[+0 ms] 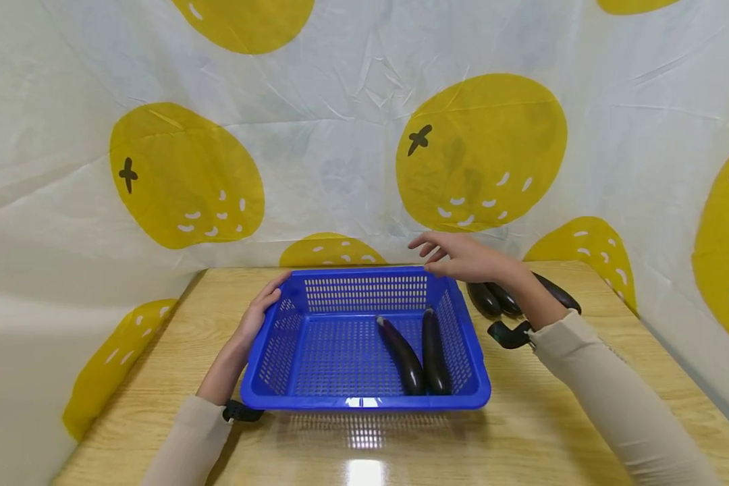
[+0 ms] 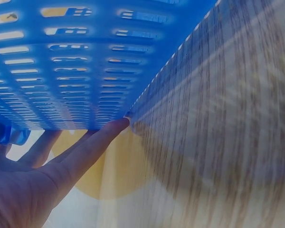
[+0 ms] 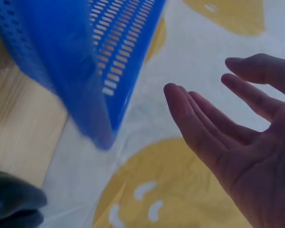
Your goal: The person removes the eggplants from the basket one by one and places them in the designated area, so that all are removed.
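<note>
A blue plastic basket with slotted walls stands on the table. Inside, toward its right side, lie two dark purple eggplants, a curved eggplant and a straighter eggplant. At the basket's left rim, my left hand holds on, its long fingers stretched along the outer wall. My right hand hovers by the back right corner, holding nothing, fingers extended and spread apart from the thumb. In the right wrist view, a gap separates the right hand from the basket's corner.
More eggplants lie on the wooden table right of the basket, partly hidden behind my right forearm. A pale cloth printed with yellow fruit hangs behind the table and along its sides.
</note>
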Available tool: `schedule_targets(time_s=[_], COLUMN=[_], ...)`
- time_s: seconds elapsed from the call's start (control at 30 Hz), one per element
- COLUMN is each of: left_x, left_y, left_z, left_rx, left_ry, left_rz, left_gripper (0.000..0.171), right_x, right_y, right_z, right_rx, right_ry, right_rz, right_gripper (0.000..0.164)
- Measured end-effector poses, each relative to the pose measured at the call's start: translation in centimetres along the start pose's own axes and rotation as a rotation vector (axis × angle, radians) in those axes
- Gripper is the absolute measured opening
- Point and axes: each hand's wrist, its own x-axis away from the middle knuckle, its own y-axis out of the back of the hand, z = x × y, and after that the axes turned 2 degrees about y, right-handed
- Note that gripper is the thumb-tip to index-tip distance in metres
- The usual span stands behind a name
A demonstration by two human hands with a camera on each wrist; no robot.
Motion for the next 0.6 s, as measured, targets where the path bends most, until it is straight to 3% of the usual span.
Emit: schedule_targets(time_s=[0.2, 0.43, 0.6], left_x=[0.1, 0.1, 0.0], left_y=[0.0, -0.1, -0.2], left_z=[-0.1, -0.1, -0.1], left_rx=[0.016, 0.019, 0.016], left_ry=[-0.003, -0.001, -0.002], left_rz=[0.005, 0.001, -0.001], left_gripper=[0.053, 0.053, 0.053], right_x=[-3.0, -5.6, -6.7], right_y=[-1.0, -3.2, -5.0], right_z=[1.4, 1.6, 1.7], right_rx=[-0.041, -0.177, -0.198], right_ry=[0.015, -0.089, -0.169], right_rz=[0.187, 0.444, 0.56], right_gripper=[0.045, 0.048, 0.042])
